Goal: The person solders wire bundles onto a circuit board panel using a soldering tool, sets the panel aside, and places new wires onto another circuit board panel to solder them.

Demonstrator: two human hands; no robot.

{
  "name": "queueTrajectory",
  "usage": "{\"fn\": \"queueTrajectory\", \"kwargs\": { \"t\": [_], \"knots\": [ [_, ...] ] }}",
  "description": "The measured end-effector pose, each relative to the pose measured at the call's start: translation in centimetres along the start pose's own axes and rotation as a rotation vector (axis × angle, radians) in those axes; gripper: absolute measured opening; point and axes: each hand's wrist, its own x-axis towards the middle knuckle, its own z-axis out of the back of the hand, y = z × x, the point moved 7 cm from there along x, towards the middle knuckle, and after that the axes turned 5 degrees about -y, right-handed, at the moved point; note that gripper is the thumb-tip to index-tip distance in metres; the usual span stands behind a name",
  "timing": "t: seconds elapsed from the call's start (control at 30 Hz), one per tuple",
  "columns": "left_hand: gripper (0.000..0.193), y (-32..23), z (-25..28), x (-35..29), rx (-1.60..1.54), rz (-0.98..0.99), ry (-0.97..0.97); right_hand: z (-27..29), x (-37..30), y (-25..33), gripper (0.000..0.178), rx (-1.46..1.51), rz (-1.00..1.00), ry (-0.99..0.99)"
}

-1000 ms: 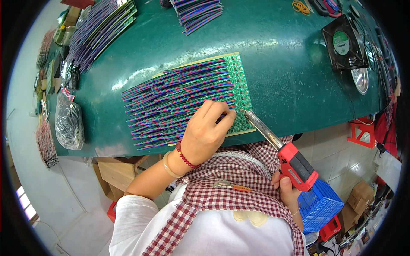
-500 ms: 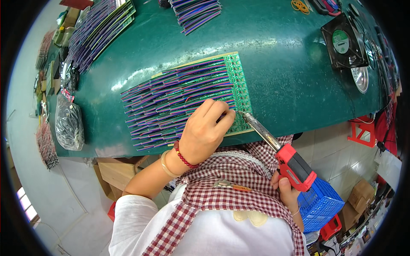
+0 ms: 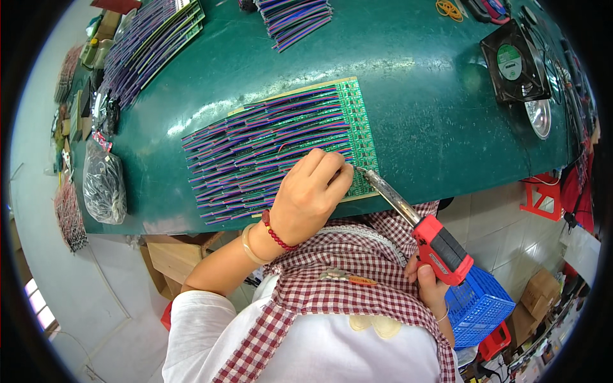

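Observation:
A green circuit board panel lies on the table in front of me, its pads showing along the right side. Rows of ribbon wires in dark, red and blue strands spread over its left part. My left hand rests on the wires with thumb and forefinger pinched near the pads; the wire end between them is mostly hidden. My right hand is closed around the red and black soldering gun. Its tip touches or nearly touches the board just right of my left fingertips.
Wired boards are stacked at the far left, and a wire bundle lies at the back. A bag of cables sits at the left edge. At right stand a black fan and a metal dish. Below is a blue basket.
Almost nothing differs. My left hand has shifted very slightly, while the soldering gun and the board stay in place.

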Motion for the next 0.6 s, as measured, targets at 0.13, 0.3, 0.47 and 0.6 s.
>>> {"fn": "queueTrajectory", "kwargs": {
  "t": [0.13,0.3,0.47,0.6],
  "knots": [
    [0.023,-0.10,0.02,-0.04,-0.001,-0.010,0.028,-0.32,-0.08,0.23,0.048,0.000,0.007,0.033],
    [0.023,-0.08,0.09,-0.07,0.014,-0.022,0.041,0.18,-0.20,0.66,0.029,0.153,-0.028,-0.072],
    [0.022,-0.18,0.11,0.00,0.015,-0.023,0.041,-0.11,-0.11,0.91,0.031,0.119,-0.008,-0.062],
    [0.022,-0.62,0.44,0.45,0.029,0.000,0.047,0.22,0.02,0.95,0.031,0.174,0.002,-0.130]
  ]
}}
